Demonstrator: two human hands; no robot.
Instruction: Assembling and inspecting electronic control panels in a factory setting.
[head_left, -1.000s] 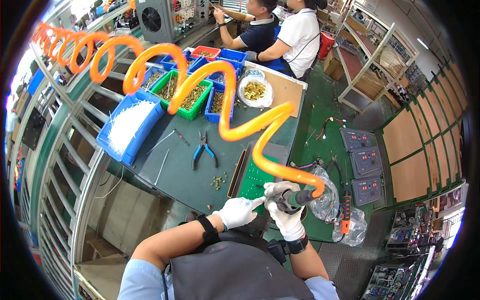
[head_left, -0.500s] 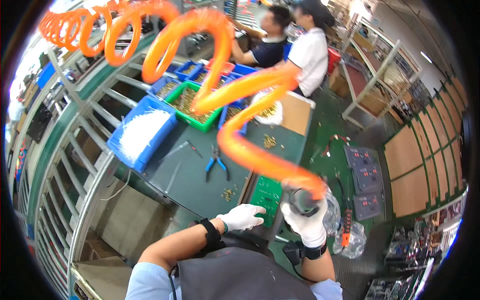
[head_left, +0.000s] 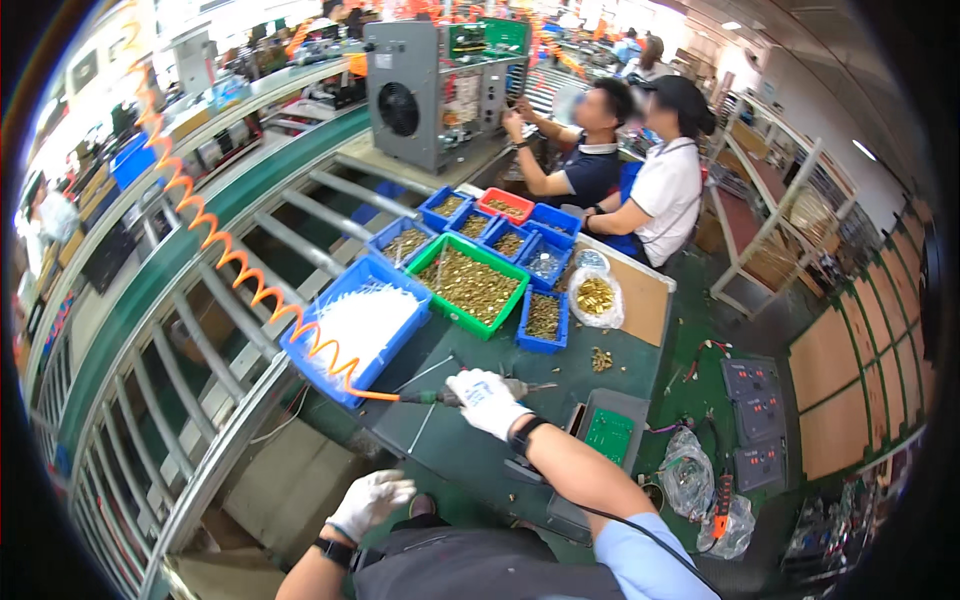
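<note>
Stretched out over the dark green tabletop [head_left: 462, 455], my right hand [head_left: 487, 403] in a white glove is closed round an air screwdriver [head_left: 430, 397]. The tool lies nearly level, its bit pointing right and its rear end joined to an orange coiled hose [head_left: 262, 290]. My gloved left hand [head_left: 370, 505] hangs in front of the table at the near left, holding nothing, its fingers extended. Right of the tool, a green circuit board [head_left: 609, 436] sits in a grey case [head_left: 637, 408]. A thin rod [head_left: 421, 430] lies left of my right hand.
Beyond my hands stand a blue bin of white strips [head_left: 300, 352], a green bin of brass-coloured parts [head_left: 487, 332] and several small blue bins. A bag of golden screws [head_left: 596, 297] lies beside cardboard. Two people work at the far side. Rollers [head_left: 215, 330] run along the left.
My right hand has swung the screwdriver from beside the circuit board to the left and forward, tipping it level. My left hand has drawn back from the board. The hose now hangs left.
</note>
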